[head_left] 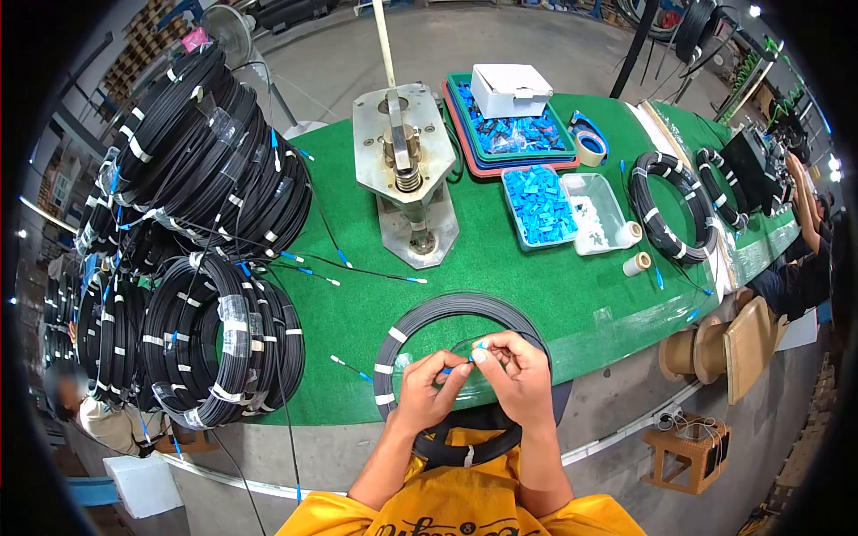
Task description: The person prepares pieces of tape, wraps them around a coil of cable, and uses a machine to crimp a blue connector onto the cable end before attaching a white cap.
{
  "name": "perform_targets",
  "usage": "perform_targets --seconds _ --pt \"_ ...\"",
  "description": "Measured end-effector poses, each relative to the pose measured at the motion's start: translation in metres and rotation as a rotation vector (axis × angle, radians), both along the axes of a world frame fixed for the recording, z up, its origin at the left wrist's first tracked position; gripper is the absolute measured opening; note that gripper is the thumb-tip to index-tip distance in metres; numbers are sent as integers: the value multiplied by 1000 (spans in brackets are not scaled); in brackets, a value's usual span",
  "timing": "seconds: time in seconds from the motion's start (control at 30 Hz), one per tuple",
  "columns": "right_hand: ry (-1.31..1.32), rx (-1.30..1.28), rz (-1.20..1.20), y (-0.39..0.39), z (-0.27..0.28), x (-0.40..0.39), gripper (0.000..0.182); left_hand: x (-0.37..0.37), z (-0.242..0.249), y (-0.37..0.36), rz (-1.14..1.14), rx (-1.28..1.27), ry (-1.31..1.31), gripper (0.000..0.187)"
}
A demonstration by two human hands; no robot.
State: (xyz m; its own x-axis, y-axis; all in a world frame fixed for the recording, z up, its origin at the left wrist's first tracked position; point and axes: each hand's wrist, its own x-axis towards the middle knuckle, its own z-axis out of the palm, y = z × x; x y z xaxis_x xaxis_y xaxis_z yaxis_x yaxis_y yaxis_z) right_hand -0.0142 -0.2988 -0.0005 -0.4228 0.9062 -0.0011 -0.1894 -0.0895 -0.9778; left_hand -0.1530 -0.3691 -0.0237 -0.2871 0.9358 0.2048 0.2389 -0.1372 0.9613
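Left hand and right hand meet over the near table edge; fingertips of both pinch a blue connector. It sits inside the black coil, which overhangs the edge. Stacked coils crowd the left; open felt lies right of the hands.

At lower centre, the left hand and right hand pinch a blue connector over a black cable coil on the green surface.
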Motion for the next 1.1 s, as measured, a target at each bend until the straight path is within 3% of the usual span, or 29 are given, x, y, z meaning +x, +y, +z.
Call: perform_targets --seconds 0.13,0.2,0.27,0.37,0.43,0.73,0.8,0.9,1.1 --pt "41 24 57 -3 -2 0 20 4 -12 -6 35 -24 -97 9" --pt "-8 157 97 -3 -5 -1 24 9 -15 -9 76 8 -396 10" --pt "-1 135 83 -3 -13 -3 23 9 -19 -7 62 97 -512 10" --pt "-128 366 90 -3 -14 -10 25 6 -17 -5 69 225 -681 11" --pt "-125 387 108 -7 -11 -16 26 1 -11 -7 77 225 -784 14" --pt "-282 448 -11 -12 -11 -22 40 1 -7 -3 258 240 -715 14" --pt "-282 605 -18 -7 -9 -23 28 0 -12 -5 278 214 -707 14" --pt "-287 572 -39 -9 -5 -24 16 -4 -20 -9 265 177 -809 14" --pt "-272 528 -54 -10 1 -23 15 -14 -11 -13 166 86 -857 23"
